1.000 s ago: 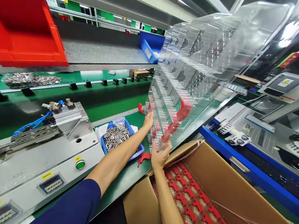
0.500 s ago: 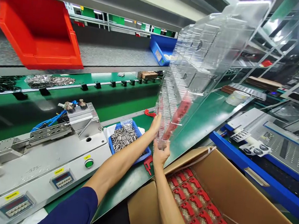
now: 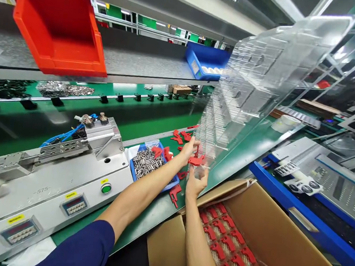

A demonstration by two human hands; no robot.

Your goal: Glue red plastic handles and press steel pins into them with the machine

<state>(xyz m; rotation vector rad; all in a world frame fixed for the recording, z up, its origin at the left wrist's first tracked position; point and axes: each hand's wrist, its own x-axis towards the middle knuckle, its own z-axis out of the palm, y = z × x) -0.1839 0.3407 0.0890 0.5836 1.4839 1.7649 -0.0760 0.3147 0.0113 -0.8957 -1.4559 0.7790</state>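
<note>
A large clear plastic blister tray [image 3: 256, 86] is tilted up steeply over the green bench, its low corner held by both hands. My left hand [image 3: 187, 149] grips its near left edge. My right hand [image 3: 196, 183] grips the bottom corner just below. Several red plastic parts [image 3: 181, 136] lie scattered on the green mat beneath the tray and over the blue bin. One red part [image 3: 195, 161] sits at the tray's low corner between my hands.
A blue bin of small metal cylinders [image 3: 147, 163] sits left of my hands. An open cardboard box [image 3: 251, 214] holds rows of red parts. A grey machine [image 3: 52, 180] stands at left. Red bin [image 3: 58, 31] and blue bin [image 3: 202, 62] rest on the shelf.
The tray has tipped further and swung right; the red parts that were inside it have slid out onto the mat and the blue bin. Both hands stay on the tray.
</note>
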